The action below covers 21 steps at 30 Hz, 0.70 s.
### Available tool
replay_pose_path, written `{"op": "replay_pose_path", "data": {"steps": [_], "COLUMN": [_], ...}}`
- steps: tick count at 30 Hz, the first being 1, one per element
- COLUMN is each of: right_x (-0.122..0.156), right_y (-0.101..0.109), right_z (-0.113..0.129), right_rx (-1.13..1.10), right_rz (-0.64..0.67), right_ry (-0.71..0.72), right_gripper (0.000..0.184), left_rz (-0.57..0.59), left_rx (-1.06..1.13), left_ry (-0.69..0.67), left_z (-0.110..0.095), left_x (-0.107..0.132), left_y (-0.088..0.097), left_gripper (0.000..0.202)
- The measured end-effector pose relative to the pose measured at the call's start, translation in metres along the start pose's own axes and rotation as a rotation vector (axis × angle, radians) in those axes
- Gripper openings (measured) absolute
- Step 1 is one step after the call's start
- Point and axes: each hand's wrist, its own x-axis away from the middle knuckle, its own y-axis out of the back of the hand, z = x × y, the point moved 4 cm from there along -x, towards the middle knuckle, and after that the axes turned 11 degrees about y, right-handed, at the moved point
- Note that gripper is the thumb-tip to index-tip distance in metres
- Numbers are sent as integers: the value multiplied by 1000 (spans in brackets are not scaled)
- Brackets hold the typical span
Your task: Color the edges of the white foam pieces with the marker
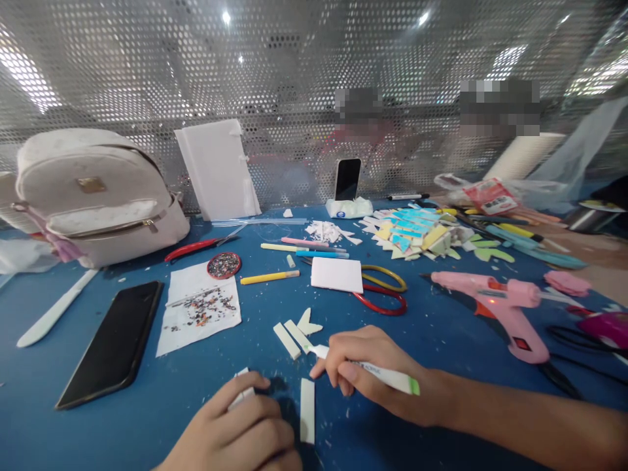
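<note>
My right hand (373,366) is closed around a white marker (392,378) with a light green end. The marker's tip points left and touches or nearly touches a pale green strip (297,336). A similar strip (286,341) lies beside it, and just behind are pale leaf-shaped pieces (309,323). A third pale strip (307,411) rests between my hands. At the lower left my left hand (245,425) has its fingers curled over a small white piece (242,395), mostly hidden under them.
A white card (336,275) lies on scissors (392,288). A pink glue gun (495,301) with a cord is at right. Coloured paper scraps (417,232), markers (269,277), a phone (115,343), a bead-covered sheet (201,327) and a backpack (98,196) stand around the blue table.
</note>
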Motion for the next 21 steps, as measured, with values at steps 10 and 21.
{"op": "replay_pose_path", "data": {"steps": [10, 21], "right_x": [3, 2], "right_y": [3, -9], "right_z": [1, -4], "right_rx": [-185, -263], "right_rz": [-127, -21], "right_ry": [-140, -404], "right_gripper": [31, 28], "left_rz": [187, 187], "left_rx": [8, 210], "left_ry": [233, 371], "left_z": [26, 28], "left_x": [-6, -8], "left_y": [-13, -18], "left_gripper": [61, 61]}}
